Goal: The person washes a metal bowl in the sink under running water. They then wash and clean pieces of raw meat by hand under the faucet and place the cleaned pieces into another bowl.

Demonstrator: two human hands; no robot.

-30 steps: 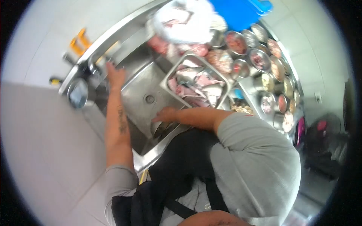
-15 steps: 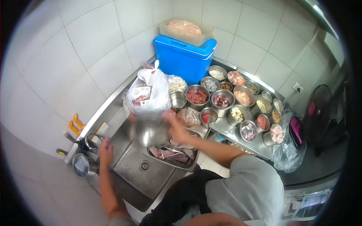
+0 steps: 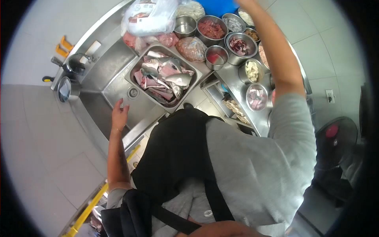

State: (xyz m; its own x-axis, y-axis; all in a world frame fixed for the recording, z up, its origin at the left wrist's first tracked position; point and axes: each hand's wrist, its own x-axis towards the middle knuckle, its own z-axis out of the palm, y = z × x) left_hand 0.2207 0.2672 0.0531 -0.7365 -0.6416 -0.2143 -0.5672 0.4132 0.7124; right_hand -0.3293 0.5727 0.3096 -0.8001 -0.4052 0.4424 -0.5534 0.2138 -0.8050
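My left hand (image 3: 119,112) hovers over the near side of the steel sink (image 3: 116,85), its fingers spread and holding nothing. My right hand (image 3: 245,4) reaches far forward to the top edge of the view, beside the blue cooler (image 3: 217,7). The picture's edge cuts off its fingers, so whatever it holds or touches is hidden. Between my arms, a steel tray (image 3: 198,74) rests across the sink's right side. Cut fish (image 3: 164,73) fill it, with silvery skin, pink flesh and a head showing.
A faucet (image 3: 75,65) and a steel pot (image 3: 68,89) stand at the sink's left. Behind the tray lie a white plastic bag (image 3: 156,25) and a bag of minced meat (image 3: 191,49). Several steel bowls of cut food, including red meat (image 3: 211,29), crowd the right counter.
My right hand has moved from the sink, where it held a blurred metal container over the tray, up to the top edge. That container is out of sight. The view has tilted down.
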